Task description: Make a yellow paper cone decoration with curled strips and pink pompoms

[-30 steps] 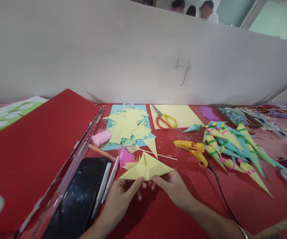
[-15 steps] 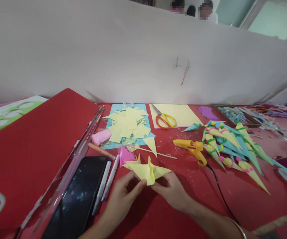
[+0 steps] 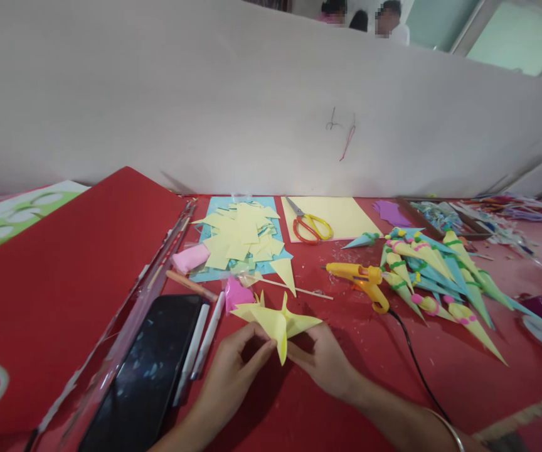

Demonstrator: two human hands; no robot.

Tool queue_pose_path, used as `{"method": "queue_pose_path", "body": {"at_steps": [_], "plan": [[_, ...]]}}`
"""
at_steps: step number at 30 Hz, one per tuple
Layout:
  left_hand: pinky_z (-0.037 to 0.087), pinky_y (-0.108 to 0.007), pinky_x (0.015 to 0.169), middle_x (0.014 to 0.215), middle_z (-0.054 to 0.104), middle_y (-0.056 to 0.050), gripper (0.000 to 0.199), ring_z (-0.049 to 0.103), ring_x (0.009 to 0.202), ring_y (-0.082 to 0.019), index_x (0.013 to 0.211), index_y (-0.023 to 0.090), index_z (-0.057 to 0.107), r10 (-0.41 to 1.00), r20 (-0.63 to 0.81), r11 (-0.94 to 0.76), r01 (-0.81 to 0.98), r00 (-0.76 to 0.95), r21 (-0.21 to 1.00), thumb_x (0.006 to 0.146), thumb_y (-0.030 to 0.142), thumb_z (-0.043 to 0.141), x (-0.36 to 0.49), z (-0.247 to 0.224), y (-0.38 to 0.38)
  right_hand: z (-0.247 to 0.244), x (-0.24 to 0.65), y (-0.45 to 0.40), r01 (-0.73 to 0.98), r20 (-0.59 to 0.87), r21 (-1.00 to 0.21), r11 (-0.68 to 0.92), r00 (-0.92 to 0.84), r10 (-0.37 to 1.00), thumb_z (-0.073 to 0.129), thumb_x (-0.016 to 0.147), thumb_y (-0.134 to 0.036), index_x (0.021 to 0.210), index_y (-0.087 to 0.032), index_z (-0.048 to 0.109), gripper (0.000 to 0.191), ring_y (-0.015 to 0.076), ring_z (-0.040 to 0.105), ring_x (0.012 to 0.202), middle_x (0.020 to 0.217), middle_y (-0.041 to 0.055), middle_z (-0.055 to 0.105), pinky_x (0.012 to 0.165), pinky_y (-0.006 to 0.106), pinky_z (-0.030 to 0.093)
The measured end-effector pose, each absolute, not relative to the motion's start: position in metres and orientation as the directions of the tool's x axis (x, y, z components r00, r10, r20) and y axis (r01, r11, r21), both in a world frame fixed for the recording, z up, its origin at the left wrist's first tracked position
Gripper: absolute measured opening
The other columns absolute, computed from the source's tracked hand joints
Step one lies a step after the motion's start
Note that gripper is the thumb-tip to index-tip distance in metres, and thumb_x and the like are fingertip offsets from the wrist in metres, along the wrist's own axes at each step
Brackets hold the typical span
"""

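Note:
Between my hands is a folded yellow paper piece (image 3: 273,321) with several pointed arms, held just above the red tabletop. My left hand (image 3: 240,358) pinches its left lower part between thumb and fingers. On the other side, my right hand (image 3: 324,361) has its fingers closed at the right part; some fingertips are hidden under the paper. One point of the paper faces toward me and another sticks up. Beyond it lie a bright pink clay packet (image 3: 239,294), a thin wooden stick (image 3: 306,291) and a yellow paper triangle (image 3: 284,275).
Cut yellow pieces (image 3: 245,232) lie on blue paper. Scissors (image 3: 309,226) rest on a yellow sheet. Rightward are a yellow glue gun (image 3: 358,276) with its cord and a pile of decorated paper cones (image 3: 431,263). A phone (image 3: 146,370) and white markers (image 3: 209,333) lie left.
The near part of the yellow paper has gone from a blunt, opened fold to a narrow point directed toward me. Both hands stay in nearly the same place.

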State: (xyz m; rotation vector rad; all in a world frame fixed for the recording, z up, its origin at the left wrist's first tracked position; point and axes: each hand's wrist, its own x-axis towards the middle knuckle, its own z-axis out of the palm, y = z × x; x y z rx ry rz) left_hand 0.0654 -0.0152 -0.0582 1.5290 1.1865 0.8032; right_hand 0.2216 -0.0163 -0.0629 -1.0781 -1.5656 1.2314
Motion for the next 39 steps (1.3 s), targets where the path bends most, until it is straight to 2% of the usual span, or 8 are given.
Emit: {"method": "queue_pose_path", "body": {"at_steps": [4, 14, 18, 22, 25, 31, 35, 39], "plan": [[0.043, -0.024, 0.067, 0.074, 0.063, -0.001, 0.012, 0.057, 0.071, -0.016, 0.075, 0.018, 0.059, 0.953, -0.077, 0.002, 0.248, 0.293, 0.969, 0.076, 0.027, 0.051, 0.067, -0.057, -0.016, -0.064, 0.221, -0.017, 0.131, 0.071, -0.985, 0.108, -0.262, 0.962, 0.057, 0.073, -0.015, 0.085, -0.017, 0.064, 0.014, 0.0158, 0.059, 0.074, 0.081, 0.0017, 0.067, 0.068, 0.025, 0.046], [0.043, -0.025, 0.065, 0.072, 0.059, -0.002, 0.010, 0.054, 0.068, -0.016, 0.074, 0.017, 0.057, 0.941, -0.053, -0.044, 0.279, 0.333, 0.959, 0.077, 0.023, 0.050, 0.068, -0.059, -0.018, -0.056, 0.220, -0.018, 0.190, 0.169, -0.953, 0.238, -0.317, 0.933, 0.053, 0.072, -0.011, 0.087, -0.019, 0.062, 0.019, 0.0128, 0.056, 0.069, 0.079, -0.0012, 0.064, 0.064, 0.020, 0.043], [0.042, -0.026, 0.074, 0.081, 0.058, -0.003, 0.009, 0.053, 0.078, -0.016, 0.075, 0.018, 0.055, 0.932, 0.046, -0.150, 0.266, 0.359, 0.952, 0.079, 0.019, 0.047, 0.068, -0.056, -0.014, -0.054, 0.220, -0.016, 0.179, 0.202, -0.946, 0.272, -0.333, 0.921, 0.053, 0.073, -0.012, 0.094, -0.020, 0.060, 0.023, 0.0140, 0.056, 0.076, 0.089, 0.0000, 0.064, 0.070, 0.022, 0.043], [0.038, -0.028, 0.082, 0.097, 0.055, -0.006, 0.012, 0.050, 0.094, -0.018, 0.074, 0.018, 0.054, 0.924, 0.083, -0.196, 0.276, 0.373, 0.941, 0.081, 0.017, 0.044, 0.067, -0.054, -0.014, -0.055, 0.220, -0.016, 0.183, 0.211, -0.940, 0.287, -0.346, 0.914, 0.053, 0.072, -0.010, 0.095, -0.020, 0.059, 0.026, 0.0151, 0.056, 0.080, 0.089, 0.0004, 0.063, 0.073, 0.024, 0.043], [0.037, -0.029, 0.085, 0.104, 0.052, -0.006, 0.012, 0.048, 0.098, -0.018, 0.075, 0.019, 0.054, 0.914, 0.075, -0.201, 0.283, 0.399, 0.938, 0.081, 0.017, 0.044, 0.065, -0.054, -0.017, -0.058, 0.220, -0.017, 0.179, 0.205, -0.942, 0.283, -0.362, 0.909, 0.054, 0.071, -0.010, 0.092, -0.019, 0.060, 0.024, 0.0148, 0.055, 0.075, 0.085, 0.0007, 0.062, 0.067, 0.023, 0.043], [0.039, -0.028, 0.081, 0.094, 0.054, -0.004, 0.010, 0.050, 0.090, -0.017, 0.072, 0.019, 0.051, 0.904, 0.065, -0.177, 0.231, 0.422, 0.957, 0.080, 0.020, 0.047, 0.066, -0.053, -0.018, -0.058, 0.221, -0.019, 0.286, 0.168, -0.912, 0.294, -0.394, 0.904, 0.054, 0.069, -0.008, 0.085, -0.019, 0.061, 0.020, 0.0127, 0.052, 0.063, 0.078, 0.0000, 0.060, 0.062, 0.022, 0.043], [0.043, -0.026, 0.069, 0.084, 0.054, -0.002, 0.015, 0.052, 0.076, -0.016, 0.087, 0.020, 0.049, 0.914, 0.027, -0.091, 0.140, 0.406, 0.986, 0.081, 0.033, 0.046, 0.065, -0.057, -0.020, -0.058, 0.225, -0.021, 0.370, 0.182, -0.849, 0.377, -0.464, 0.867, 0.053, 0.071, -0.010, 0.095, -0.022, 0.059, 0.027, 0.0161, 0.056, 0.077, 0.093, 0.0037, 0.061, 0.069, 0.025, 0.045], [0.044, -0.026, 0.066, 0.086, 0.053, -0.003, 0.042, 0.053, 0.073, -0.017, 0.110, 0.022, 0.039, 0.922, -0.024, -0.004, 0.071, 0.387, 0.997, 0.077, 0.047, 0.048, 0.062, -0.063, -0.024, -0.063, 0.227, -0.022, 0.427, 0.224, -0.757, 0.496, -0.543, 0.809, 0.054, 0.075, -0.016, 0.107, -0.025, 0.054, 0.033, 0.0189, 0.054, 0.096, 0.107, 0.0041, 0.059, 0.084, 0.029, 0.042]]}}
